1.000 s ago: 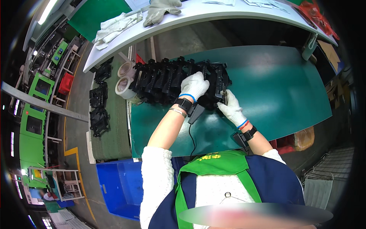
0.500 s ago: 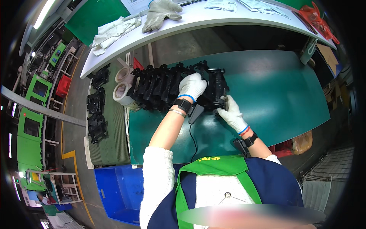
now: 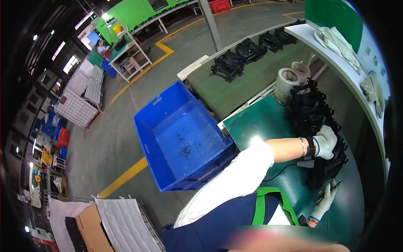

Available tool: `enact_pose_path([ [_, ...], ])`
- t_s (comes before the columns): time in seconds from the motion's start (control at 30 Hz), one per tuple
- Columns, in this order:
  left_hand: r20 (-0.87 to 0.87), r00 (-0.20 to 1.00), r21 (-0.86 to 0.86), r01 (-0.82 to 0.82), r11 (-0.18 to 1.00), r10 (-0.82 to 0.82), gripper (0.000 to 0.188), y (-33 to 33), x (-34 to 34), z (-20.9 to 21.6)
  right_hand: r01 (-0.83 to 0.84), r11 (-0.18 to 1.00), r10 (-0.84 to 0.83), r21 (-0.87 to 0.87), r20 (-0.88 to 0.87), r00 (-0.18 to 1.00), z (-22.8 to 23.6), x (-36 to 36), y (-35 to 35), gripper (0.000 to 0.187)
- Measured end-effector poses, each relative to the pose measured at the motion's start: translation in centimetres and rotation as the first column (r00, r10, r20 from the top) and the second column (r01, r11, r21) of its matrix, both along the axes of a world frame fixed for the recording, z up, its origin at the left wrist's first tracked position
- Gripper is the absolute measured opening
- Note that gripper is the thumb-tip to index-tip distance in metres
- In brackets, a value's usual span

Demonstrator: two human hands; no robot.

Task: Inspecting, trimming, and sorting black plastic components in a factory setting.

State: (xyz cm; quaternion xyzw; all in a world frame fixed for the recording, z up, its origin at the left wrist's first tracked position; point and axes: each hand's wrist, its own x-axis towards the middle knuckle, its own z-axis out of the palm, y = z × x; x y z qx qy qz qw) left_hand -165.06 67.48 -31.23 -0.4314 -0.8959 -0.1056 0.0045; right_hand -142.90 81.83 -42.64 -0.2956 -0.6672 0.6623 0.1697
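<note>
Several black molded plastic parts (image 3: 308,110) stand in a tight row along the green tabletop (image 3: 252,127). My left hand (image 3: 326,142), in a white knit glove, lies over the row with its fingers curled round one of the black parts; its fingertips are hidden. Beside the near end of the row is my right hand (image 3: 324,205), gloved too, its thumb and fingers bent about something dark and thin that I cannot make out. A black device with a cable (image 3: 305,164) sits at my left wrist.
Left of the table a conveyor belt (image 3: 214,94) carries more black parts (image 3: 251,50). An open blue bin (image 3: 168,138) with dark crumbs stands below it. Rolls of tape (image 3: 288,80) are at the table's far corner. A white shelf (image 3: 357,80) with gloves overhangs the right side.
My view has swung to the left, bringing the blue bin and the floor into sight. My left hand stays on the row; my right hand is now a little apart from its near end.
</note>
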Motion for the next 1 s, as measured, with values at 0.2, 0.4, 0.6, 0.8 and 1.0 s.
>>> enact_pose_path([
  [0.2, -0.112, 0.994, -0.12, 0.002, 0.993, -0.016, 0.047, 3.8, -0.4, -3.0, -0.032, 0.999, 0.033, -0.019, 0.07, 0.997, -0.1, -2.2, 1.3, 0.058],
  [0.4, 0.075, 0.995, -0.278, 0.08, 0.957, -0.062, 0.042, 5.8, -1.3, -2.9, 0.017, 0.988, -0.002, 0.151, -0.104, 0.995, -5.2, -3.6, 3.6, 0.06],
  [0.6, 0.058, 0.995, -0.285, 0.094, 0.954, -0.081, 0.04, 7.2, -0.5, -2.8, 0.056, 0.998, -0.05, 0.041, -0.146, 0.988, -6.3, -3.6, 3.9, 0.057],
  [0.8, 0.027, 1.0, -0.177, 0.016, 0.984, -0.011, 0.037, 5.7, -2.2, -3.9, 0.02, 0.988, -0.003, 0.15, -0.109, 0.994, -6.0, -5.1, 3.5, 0.052],
  [1.0, 0.096, 0.995, -0.317, 0.049, 0.947, -0.02, 0.038, 4.1, -0.8, -0.3, 0.014, 0.978, 0.009, 0.209, -0.109, 0.994, -8.6, -4.6, 6.0, 0.052],
])
